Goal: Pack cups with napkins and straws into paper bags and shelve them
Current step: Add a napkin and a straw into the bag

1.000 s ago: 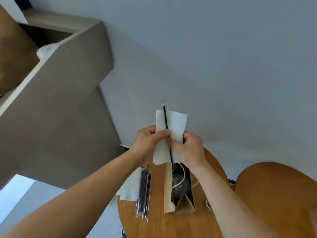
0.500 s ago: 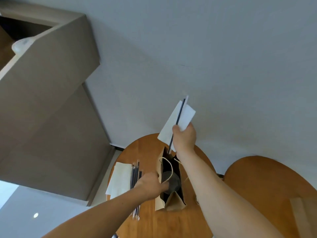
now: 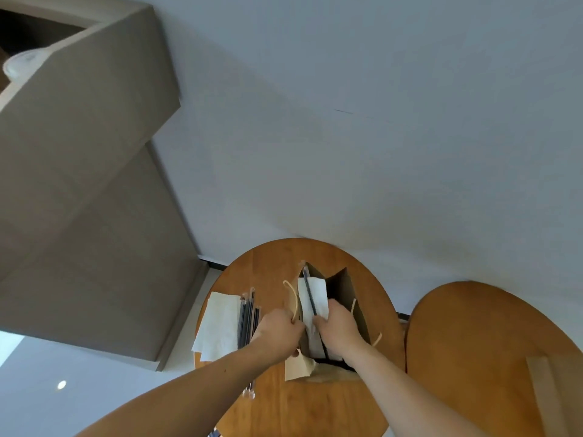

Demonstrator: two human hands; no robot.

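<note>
The right hand (image 3: pixel 339 330) pinches a napkin (image 3: pixel 319 296) and straw (image 3: pixel 308 290) inside the bag (image 3: pixel 344 287); the left hand (image 3: pixel 278 331) grips its edge.

Soft, even light; wide-angle bending at the edges.

The scene is brightly and evenly lit, with the strongest light seen at a pale patch (image 3: pixel 9 345) on the left edge and a small round lamp spot (image 3: pixel 61 385) below it. Only faint shadows are cast on the wall (image 3: pixel 347 121). The inside of the paper bag (image 3: pixel 339 288) is left dark, while the napkin (image 3: pixel 317 294) is not burnt out. The cabinet (image 3: pixel 79 184) lines are bowed, and fine detail is slightly smeared.
</note>
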